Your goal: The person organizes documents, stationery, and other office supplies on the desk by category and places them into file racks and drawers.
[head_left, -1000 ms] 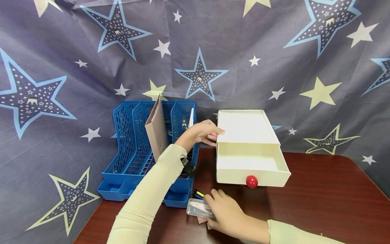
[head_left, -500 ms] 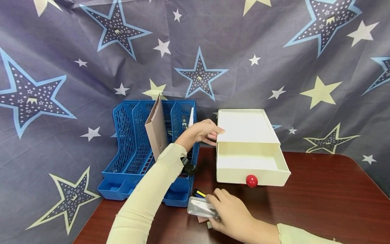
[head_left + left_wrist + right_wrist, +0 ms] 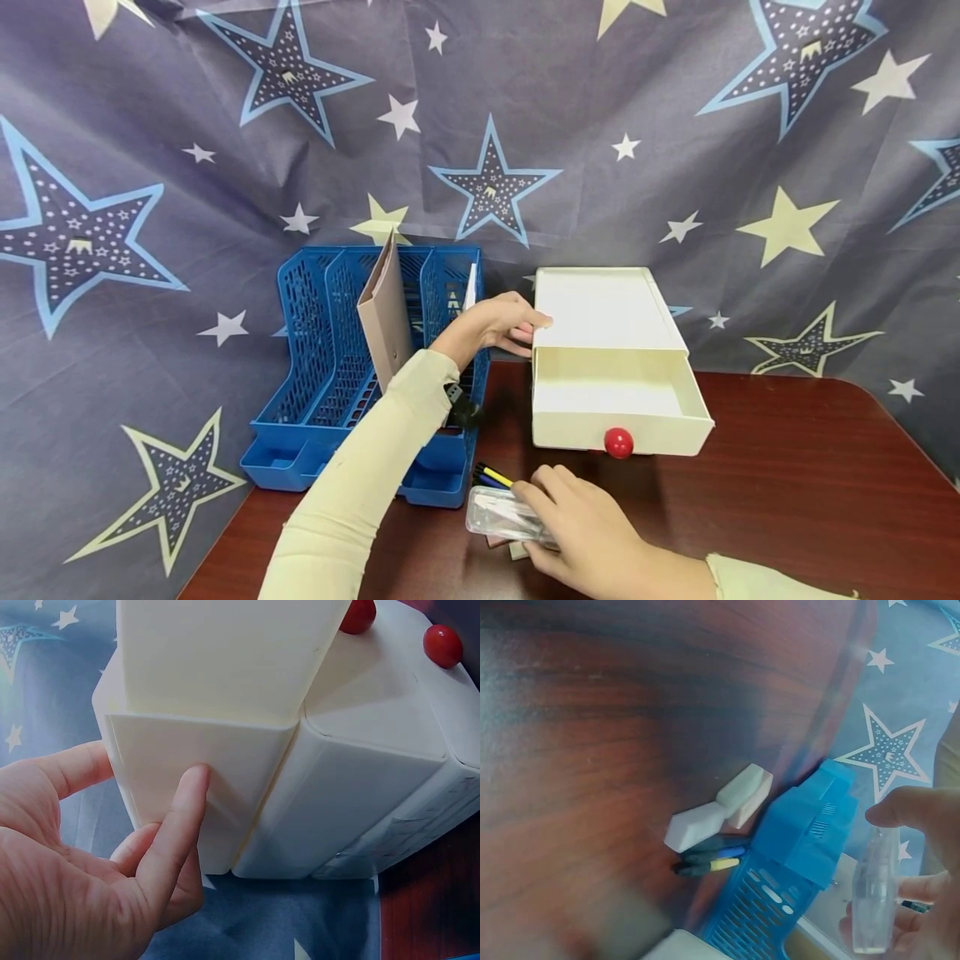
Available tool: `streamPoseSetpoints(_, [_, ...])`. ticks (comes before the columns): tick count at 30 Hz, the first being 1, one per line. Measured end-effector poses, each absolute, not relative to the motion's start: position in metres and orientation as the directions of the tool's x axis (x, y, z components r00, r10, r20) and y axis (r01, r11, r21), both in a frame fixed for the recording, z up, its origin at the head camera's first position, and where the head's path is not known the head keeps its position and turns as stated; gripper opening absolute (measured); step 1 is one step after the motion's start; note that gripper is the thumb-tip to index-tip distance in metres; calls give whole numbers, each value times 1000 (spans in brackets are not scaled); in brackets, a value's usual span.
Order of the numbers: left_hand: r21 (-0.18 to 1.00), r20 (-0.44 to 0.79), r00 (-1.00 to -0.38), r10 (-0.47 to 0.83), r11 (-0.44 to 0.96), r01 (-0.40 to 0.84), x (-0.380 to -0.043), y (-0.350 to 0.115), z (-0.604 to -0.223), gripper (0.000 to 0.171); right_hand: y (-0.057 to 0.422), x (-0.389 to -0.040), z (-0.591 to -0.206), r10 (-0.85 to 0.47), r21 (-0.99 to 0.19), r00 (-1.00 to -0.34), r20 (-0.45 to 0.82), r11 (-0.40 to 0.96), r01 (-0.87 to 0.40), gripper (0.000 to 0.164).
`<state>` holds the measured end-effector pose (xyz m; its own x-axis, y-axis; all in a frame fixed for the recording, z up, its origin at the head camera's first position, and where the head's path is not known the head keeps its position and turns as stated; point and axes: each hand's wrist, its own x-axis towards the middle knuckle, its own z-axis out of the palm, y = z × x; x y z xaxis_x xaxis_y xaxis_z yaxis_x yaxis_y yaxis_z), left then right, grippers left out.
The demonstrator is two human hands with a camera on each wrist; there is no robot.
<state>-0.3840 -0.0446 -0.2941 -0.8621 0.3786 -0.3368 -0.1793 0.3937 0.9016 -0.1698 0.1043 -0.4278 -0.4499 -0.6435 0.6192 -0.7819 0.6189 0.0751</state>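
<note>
My left hand (image 3: 504,323) rests at the left top edge of a white drawer unit (image 3: 607,308). In the left wrist view, one finger (image 3: 191,795) lies straight against its side, and another digit reaches behind the corner. The top drawer (image 3: 592,433), with a red knob (image 3: 618,442), is pulled out, and its visible inside is bare. My right hand (image 3: 585,525) holds a clear plastic case (image 3: 502,512) over the table, left of and in front of the drawer. In the right wrist view, the thumb and fingers pinch the case (image 3: 874,892).
A blue file rack (image 3: 337,375) with a beige folder (image 3: 386,317) stands left of the drawer unit. Markers (image 3: 491,477), black, blue and yellow, and several pale blocks (image 3: 697,825) lie on the brown table (image 3: 787,483) near the rack. A starry cloth (image 3: 637,100) hangs behind.
My right hand has shifted slightly right and toward me, carrying the clear case with it. The left hand and the open drawer stay put.
</note>
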Motion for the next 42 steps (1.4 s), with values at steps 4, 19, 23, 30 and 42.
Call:
streamPoseSetpoints(4, [897, -338, -862, 378, 406, -174, -385, -44, -295, 13, 108, -167, -421, -651, 102, -402, 644, 594, -798, 63])
streamPoseSetpoints(19, [894, -341, -862, 375, 414, -174, -385, -45, -295, 14, 121, -154, -391, -643, 167, -311, 700, 571, -804, 70])
streamPoseSetpoints(23, [895, -337, -865, 371, 411, -172, -385, -45, -296, 13, 124, -152, -382, -645, 202, -275, 713, 565, -800, 71])
streamPoseSetpoints(30, [892, -343, -865, 365, 415, -179, -385, -44, -294, 12, 129, -146, -369, -647, 217, -275, 711, 574, -790, 44])
streamPoseSetpoints(42, [898, -333, -867, 371, 406, -171, -385, -45, -296, 13, 136, -142, -339, -601, 200, -236, 764, 568, -798, 38])
